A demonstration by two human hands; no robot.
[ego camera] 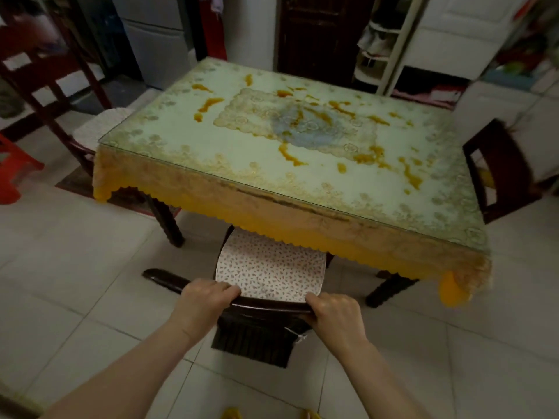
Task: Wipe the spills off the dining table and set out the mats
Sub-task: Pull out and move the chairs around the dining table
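Observation:
The dining table has a glass top over a yellow lace cloth. Several orange-brown spills streak its surface, mostly around the middle and right side. A dark wooden chair with a speckled white seat cushion stands at the table's near edge, its seat partly under the cloth. My left hand and my right hand both grip the chair's top rail, fingers curled over it. No cloth or mats are in view.
A second dark chair stands at the table's right end, and a third with a white cushion at the left. A red stool sits far left. A fridge and shelves stand behind. The floor is pale tile.

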